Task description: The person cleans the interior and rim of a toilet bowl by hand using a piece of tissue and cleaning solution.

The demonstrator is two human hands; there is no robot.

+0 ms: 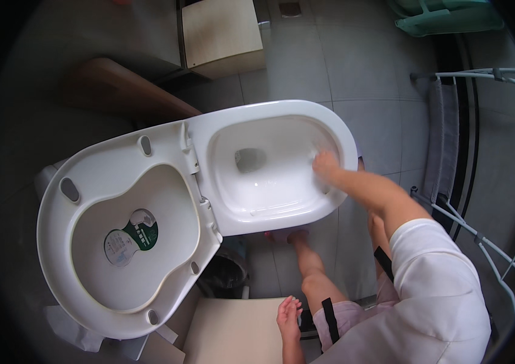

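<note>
My right hand (327, 164) is down inside the white ceramic toilet bowl (280, 195), against or close to the inner wall near the front rim. Its fingers are curled and blurred by motion. A small white patch shows at the fingertips, but whether it is a held thing is unclear. A pool of water (250, 160) lies at the bowl's drain. The toilet seat (57, 236) is raised against the lid (171, 204), which bears a green and clear printed sticker (141, 236). Beside a pale wooden surface (239, 327), my left hand (289, 314) hangs with loosely bent fingers, nothing visible in it.
A dark-lined waste bin (225, 268) stands beside the toilet. Brown wooden furniture (125, 86) and a pale wooden box (221, 34) are across from me. To the right are a folding metal frame (471, 230) with grey fabric and a green plastic item (448, 20). Grey tiles (366, 127) cover the floor.
</note>
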